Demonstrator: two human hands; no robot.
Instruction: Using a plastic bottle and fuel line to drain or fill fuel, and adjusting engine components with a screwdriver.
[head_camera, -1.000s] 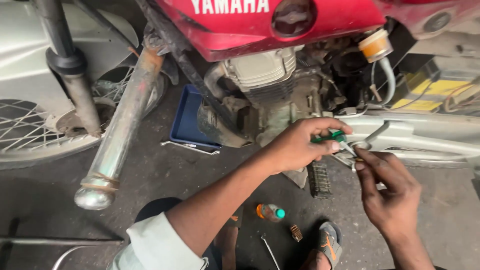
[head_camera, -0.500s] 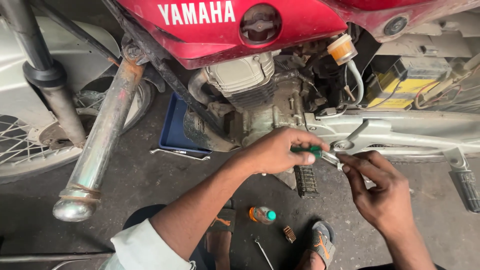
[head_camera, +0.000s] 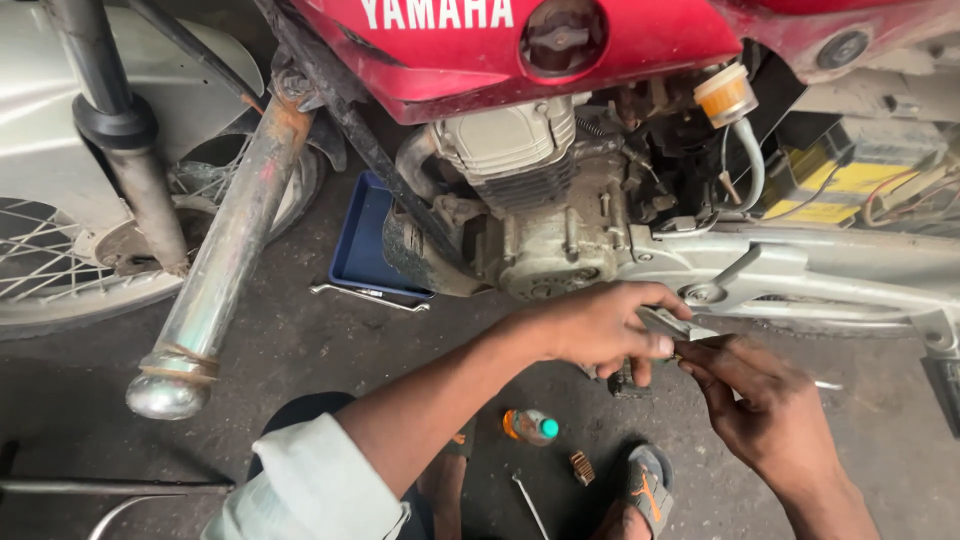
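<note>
Metal, small and pale, the part (head_camera: 672, 325) sits pinched between my hands: left hand (head_camera: 600, 328) closed over it, right hand (head_camera: 765, 405) fingertips gripping its end.

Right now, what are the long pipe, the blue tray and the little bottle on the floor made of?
The long pipe looks like metal: shiny chrome at its rounded end, brown rust further up. The blue tray seems to be plastic, with a smooth, dull, even colour. The little bottle is probably plastic too, orange and see-through with a teal cap, though it is too small to be sure.
</note>
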